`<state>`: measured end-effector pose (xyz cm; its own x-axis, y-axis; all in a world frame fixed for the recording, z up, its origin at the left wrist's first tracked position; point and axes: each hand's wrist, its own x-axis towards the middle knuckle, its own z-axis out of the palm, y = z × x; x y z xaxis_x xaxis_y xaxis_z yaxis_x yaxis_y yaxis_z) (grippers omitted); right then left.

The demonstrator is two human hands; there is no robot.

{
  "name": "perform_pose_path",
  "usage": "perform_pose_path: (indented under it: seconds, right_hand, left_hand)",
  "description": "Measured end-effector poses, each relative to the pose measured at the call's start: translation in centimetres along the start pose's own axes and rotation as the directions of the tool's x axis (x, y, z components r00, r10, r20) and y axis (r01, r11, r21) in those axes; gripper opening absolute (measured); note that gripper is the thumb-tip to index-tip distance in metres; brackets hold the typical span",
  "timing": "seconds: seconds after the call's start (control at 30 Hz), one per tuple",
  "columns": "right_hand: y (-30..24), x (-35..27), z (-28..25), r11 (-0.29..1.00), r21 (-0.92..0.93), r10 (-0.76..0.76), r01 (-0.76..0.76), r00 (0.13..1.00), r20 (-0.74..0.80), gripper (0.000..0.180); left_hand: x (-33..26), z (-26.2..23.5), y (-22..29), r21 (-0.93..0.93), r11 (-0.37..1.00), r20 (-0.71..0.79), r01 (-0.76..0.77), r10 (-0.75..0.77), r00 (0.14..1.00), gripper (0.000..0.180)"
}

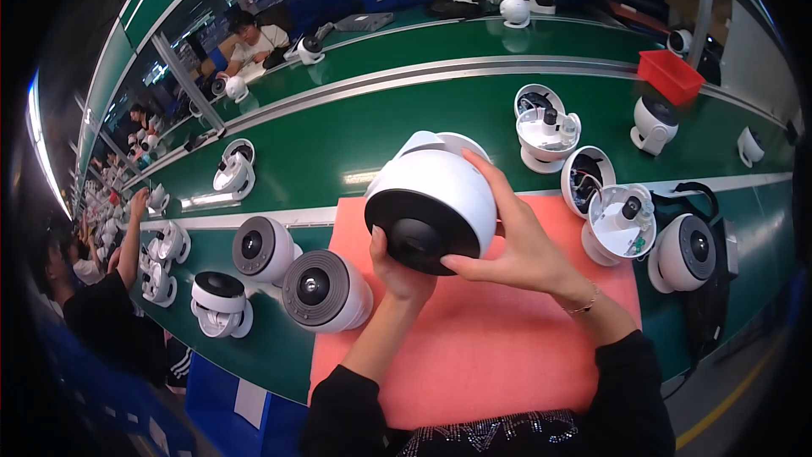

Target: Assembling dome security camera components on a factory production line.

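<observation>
Between both hands I hold a round white security camera (461,173) with a black front face, lifted above a pink foam mat (499,347). My left hand (402,275) grips it from below left, thumb on the black face near the dark lens. My right hand (520,241) wraps its right side, fingers over the white shell and thumb at the lower edge of the face. Left of the mat sit two finished-looking cameras with grey ringed faces, one nearer (326,292) and one behind it (264,250). An opened camera (622,224) with inner parts showing touches the mat's far right corner.
Another opened camera (548,131) stands on the green conveyor (406,110). At right are a closed camera (685,254) and a black bag (710,309). A camera with a black top (222,300) stands at left. A red bin (670,76) lies far right. Co-workers sit left and across.
</observation>
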<state>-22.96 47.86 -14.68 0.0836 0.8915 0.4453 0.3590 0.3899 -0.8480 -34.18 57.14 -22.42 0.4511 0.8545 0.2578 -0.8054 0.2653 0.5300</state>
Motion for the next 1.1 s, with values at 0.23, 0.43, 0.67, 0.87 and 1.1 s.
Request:
perform_pose_path:
  seconds: [0.23,0.43,0.67,0.87,1.1]
  right_hand:
    - [2.9,2.0,-0.9,0.999,-0.052,-0.008,-0.002,0.981,-0.196,0.09]
    - [7.6,5.4,-2.3,0.813,0.498,0.474,-0.3,0.839,-0.268,0.07]
    - [13.8,7.2,-2.3,0.772,0.581,0.484,-0.26,0.833,-0.27,0.058]
    - [17.5,7.5,-4.3,0.65,0.71,0.688,-0.27,0.605,-0.4,0.087]
    - [19.3,7.2,-9.4,0.692,0.62,0.596,0.37,0.193,-0.78,0.072]
  left_hand:
    - [5.2,-0.7,-2.1,-0.011,1.0,0.051,0.014,-0.013,0.999,0.06]
    - [7.5,-0.4,-3.0,0.313,0.922,0.049,0.229,-0.256,0.965,0.065]
    - [10.7,-1.7,-5.7,0.357,0.919,-0.085,0.166,-0.145,0.986,0.068]
    - [12.5,-1.6,-7.5,0.379,0.9,-0.209,0.215,-0.143,0.967,0.07]
    - [14.2,-4.8,-6.4,0.478,0.851,-0.363,0.22,-0.037,0.931,0.092]
